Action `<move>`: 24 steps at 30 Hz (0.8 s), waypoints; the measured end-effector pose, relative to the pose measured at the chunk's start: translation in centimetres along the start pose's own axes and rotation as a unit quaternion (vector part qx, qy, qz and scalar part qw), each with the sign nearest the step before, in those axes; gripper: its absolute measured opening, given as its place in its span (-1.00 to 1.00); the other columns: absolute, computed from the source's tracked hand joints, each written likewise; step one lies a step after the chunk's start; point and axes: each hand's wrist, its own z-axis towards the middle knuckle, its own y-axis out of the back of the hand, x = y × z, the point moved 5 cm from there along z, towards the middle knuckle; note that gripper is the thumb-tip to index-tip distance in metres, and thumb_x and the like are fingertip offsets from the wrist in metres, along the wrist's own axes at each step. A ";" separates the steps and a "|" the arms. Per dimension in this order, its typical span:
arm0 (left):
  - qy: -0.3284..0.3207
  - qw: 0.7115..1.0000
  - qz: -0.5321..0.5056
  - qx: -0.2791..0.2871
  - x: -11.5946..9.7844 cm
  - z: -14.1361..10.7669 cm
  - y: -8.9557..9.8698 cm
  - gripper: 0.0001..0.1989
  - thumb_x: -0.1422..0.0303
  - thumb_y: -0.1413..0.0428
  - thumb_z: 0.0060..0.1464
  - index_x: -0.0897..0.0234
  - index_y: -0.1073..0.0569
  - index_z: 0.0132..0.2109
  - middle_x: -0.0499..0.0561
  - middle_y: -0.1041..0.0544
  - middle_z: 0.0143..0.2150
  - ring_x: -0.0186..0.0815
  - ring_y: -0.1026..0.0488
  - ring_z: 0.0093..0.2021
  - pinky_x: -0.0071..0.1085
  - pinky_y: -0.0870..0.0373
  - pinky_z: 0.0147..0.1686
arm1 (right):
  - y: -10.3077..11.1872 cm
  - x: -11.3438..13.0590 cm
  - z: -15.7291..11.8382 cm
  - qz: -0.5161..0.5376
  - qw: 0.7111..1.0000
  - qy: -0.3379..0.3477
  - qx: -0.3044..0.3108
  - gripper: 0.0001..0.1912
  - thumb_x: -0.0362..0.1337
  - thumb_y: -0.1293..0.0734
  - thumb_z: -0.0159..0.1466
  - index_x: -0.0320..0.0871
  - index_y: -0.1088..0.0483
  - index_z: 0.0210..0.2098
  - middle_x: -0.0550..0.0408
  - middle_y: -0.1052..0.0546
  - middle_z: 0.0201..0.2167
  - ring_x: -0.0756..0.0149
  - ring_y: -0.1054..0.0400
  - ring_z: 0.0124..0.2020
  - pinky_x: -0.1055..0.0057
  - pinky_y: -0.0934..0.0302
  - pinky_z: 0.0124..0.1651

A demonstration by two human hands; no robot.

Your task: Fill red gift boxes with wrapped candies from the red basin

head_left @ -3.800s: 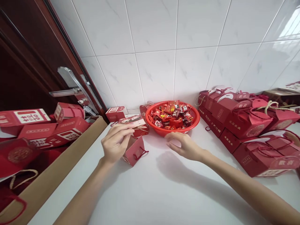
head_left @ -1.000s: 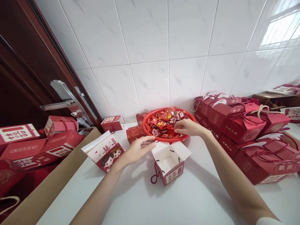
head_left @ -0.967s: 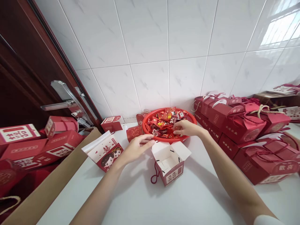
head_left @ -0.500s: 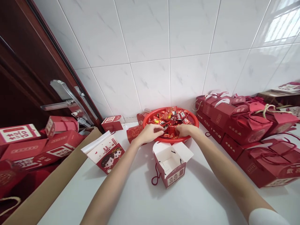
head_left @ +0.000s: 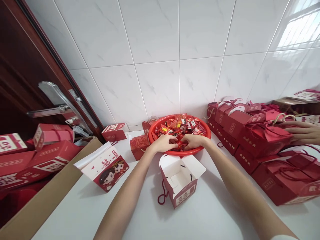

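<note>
Red plastic basket (head_left: 207,131) in head view: at the far edge of the white desk (head_left: 150,220), close to the tiled wall (head_left: 157,90). Contents: small wrapped candies (head_left: 183,124), mostly red, in a loose heap.

Left hand (head_left: 163,143): over the near-left rim of the basket, thumb and fingers curved toward the candies. Grip: impossible to tell whether closed on a candy. Right hand (head_left: 195,141): over the near-right rim, fingertips down among the candies, directly opposite the left hand. Grip: fingers bent; closure on a candy likewise impossible to confirm.

Open red-and-white cardboard carton (head_left: 178,180): upright on the desk, just in front of the basket, between the forearms; flaps spread, white interior facing up, dark red cord loop (head_left: 163,197) at the left side. White-and-red printed paper carton (head_left: 110,168) with two cartoon figures: tilted, nearer the left edge of the desk.

Patterned red carton (head_left: 139,145): just left of the basket. Small red box (head_left: 114,132): farther left, toward the far-left corner.

Stacked dark red handled boxes (head_left: 250,133): right of the basket, from the far edge toward the right. Another person's hand (head_left: 303,132): at the right end of the stack, fingers extended; contact unclear.

Brown cardboard box (head_left: 53,188) with red boxes inside: along the left edge.
</note>
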 end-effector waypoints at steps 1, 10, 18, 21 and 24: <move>0.004 1.000 -0.001 -0.002 0.0 0.0 0.0 -0.69 0.24 -0.15 0.08 0.25 -0.61 -0.07 0.07 -0.68 -0.11 -0.10 -0.59 -0.08 -0.30 -0.44 -0.04 | -0.1 -0.1 0.1 -0.010 1.000 -0.010 0.006 -0.83 -0.18 -0.38 0.08 -0.15 -0.46 -0.38 0.14 -0.49 -0.43 0.27 -0.34 -0.37 0.42 -0.12 -0.36; 0.014 1.000 -0.015 -0.018 0.2 -0.1 0.0 -0.72 0.29 -0.15 0.09 0.23 -0.62 -0.06 0.06 -0.67 -0.08 -0.11 -0.59 -0.06 -0.29 -0.46 -0.01 | -0.7 0.9 -0.1 -0.091 0.987 -0.128 0.016 -0.77 -0.12 -0.42 0.12 -0.08 -0.52 -0.27 0.01 -0.59 -0.22 0.12 -0.46 -0.18 0.38 -0.20 -0.31; 0.015 0.999 -0.019 -0.024 0.4 -0.2 0.0 -0.68 0.29 -0.16 0.10 0.26 -0.60 -0.01 0.11 -0.67 -0.07 -0.09 -0.60 -0.07 -0.26 -0.48 -0.03 | -0.8 1.0 0.4 -0.088 0.993 -0.069 0.046 -0.82 -0.34 -0.35 0.07 -0.15 -0.51 -0.30 0.02 -0.59 -0.27 0.17 -0.45 -0.26 0.41 -0.15 -0.38; 0.020 0.999 -0.023 -0.032 0.2 -0.3 0.2 -0.65 0.30 -0.16 0.11 0.29 -0.59 0.02 0.13 -0.66 -0.03 -0.08 -0.59 -0.01 -0.26 -0.46 0.02 | -0.7 0.9 0.5 -0.032 0.999 -0.019 0.010 -0.81 -0.34 -0.37 0.03 -0.17 -0.49 -0.32 0.04 -0.57 -0.30 0.22 -0.41 -0.28 0.42 -0.15 -0.34; 0.018 0.997 -0.065 -0.047 0.2 -0.3 0.4 -0.64 0.33 -0.14 0.13 0.30 -0.57 0.06 0.13 -0.64 0.03 -0.10 -0.57 0.04 -0.27 -0.44 0.09 | -0.4 0.6 0.4 0.093 0.995 -0.001 -0.041 -0.83 -0.32 -0.37 -0.01 -0.17 -0.47 -0.38 0.13 -0.50 -0.44 0.29 -0.35 -0.37 0.43 -0.13 -0.36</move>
